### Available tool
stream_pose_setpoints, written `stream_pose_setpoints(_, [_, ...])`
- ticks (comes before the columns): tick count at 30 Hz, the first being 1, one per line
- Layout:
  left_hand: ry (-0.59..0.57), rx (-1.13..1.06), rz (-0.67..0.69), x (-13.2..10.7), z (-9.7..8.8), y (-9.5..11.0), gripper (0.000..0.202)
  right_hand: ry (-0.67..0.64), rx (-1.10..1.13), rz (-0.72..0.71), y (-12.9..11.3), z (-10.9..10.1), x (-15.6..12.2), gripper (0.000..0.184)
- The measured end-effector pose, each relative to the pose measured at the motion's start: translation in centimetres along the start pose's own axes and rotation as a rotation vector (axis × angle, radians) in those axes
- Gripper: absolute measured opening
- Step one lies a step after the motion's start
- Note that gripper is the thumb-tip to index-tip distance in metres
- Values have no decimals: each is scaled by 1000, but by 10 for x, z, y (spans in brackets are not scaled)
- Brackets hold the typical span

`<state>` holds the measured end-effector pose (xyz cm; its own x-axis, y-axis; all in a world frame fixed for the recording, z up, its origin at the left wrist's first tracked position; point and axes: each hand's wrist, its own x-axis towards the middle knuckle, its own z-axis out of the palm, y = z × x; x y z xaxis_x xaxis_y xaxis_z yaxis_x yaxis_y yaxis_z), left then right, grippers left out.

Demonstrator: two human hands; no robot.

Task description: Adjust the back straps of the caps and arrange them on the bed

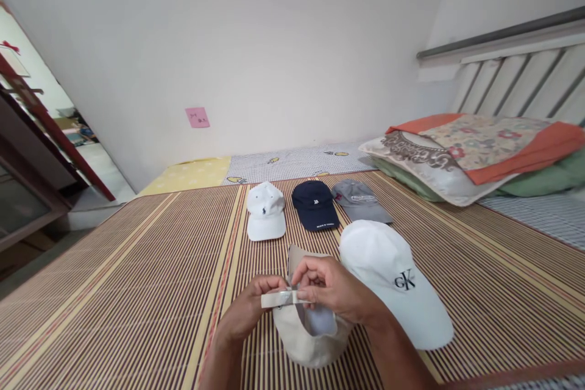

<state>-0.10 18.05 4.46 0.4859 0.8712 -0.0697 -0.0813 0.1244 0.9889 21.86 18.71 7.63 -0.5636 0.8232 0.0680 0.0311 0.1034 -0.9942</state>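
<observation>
A beige cap point(307, 341) lies upside down on the striped mat point(137, 280) right in front of me. My left hand point(249, 311) and my right hand point(336, 289) are both above it, each pinching one end of its pale back strap point(278, 299). A white cap with a black logo point(395, 283) rests just to the right of my right hand. Farther back stand a white cap point(265, 210), a navy cap point(315, 204) and a grey cap point(361, 201) in a row.
Pillows point(457, 158) are stacked at the right against a slatted headboard point(516, 76). A white wall with a pink note point(197, 117) runs behind the mat. A dark wooden door frame point(36, 128) stands at the left.
</observation>
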Motion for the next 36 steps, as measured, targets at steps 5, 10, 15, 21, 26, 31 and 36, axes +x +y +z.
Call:
stream_pose_setpoints(5, [0,-1,6,1,2,0,34,9,-17,-8,-1,1,0,14])
stream_pose_setpoints(10, [16,11,-2,0,6,5,29,36,-89,-17,-4,0,-1,12])
stream_pose_setpoints(15, [21,21,15,1,6,4,29,48,-87,-17,-6,0,-2,12])
stream_pose_setpoints(21, [2,11,21,2,5,1,30,16,-42,-48,-5,-1,-3,11])
stream_pose_setpoints(26, [-8,17,42,2,9,2,32,-3,21,-53,-3,0,-2,13])
stream_pose_setpoints(31, [-26,28,71,2,8,-1,33,12,-35,-56,-4,1,-1,11])
stream_pose_setpoints(36, [3,29,56,1,2,1,30,9,-128,-28,-4,-12,-5,17])
